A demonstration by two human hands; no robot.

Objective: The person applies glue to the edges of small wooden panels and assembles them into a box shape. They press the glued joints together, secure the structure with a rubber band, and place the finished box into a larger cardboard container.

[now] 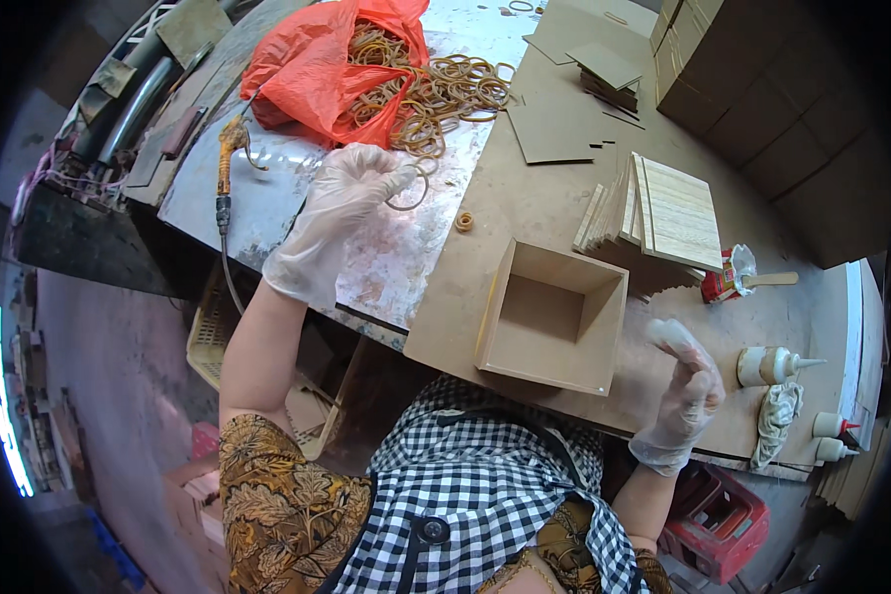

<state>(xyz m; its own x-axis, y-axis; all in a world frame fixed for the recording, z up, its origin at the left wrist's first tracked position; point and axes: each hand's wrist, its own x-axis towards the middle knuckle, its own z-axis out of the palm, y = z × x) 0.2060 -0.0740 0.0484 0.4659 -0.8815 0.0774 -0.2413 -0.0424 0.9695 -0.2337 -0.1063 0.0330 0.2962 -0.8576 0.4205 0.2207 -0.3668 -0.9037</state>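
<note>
My left hand, in a thin clear glove, pinches a brown rubber band between thumb and fingers. Just beyond it, a heap of similar rubber bands spills from a red plastic bag. An open-topped brown fiberboard box sits near the table edge in front of me. Gloved as well, my right hand hovers to the right of the box, apart from it. Its index finger reaches out, the other fingers bend loosely, and no object shows in it.
Thin wooden panels are stacked behind the box, beside a red container with a brush. A glue bottle and a crumpled cloth lie at right. Stacked brown boxes rise at far right. An air gun rests at left.
</note>
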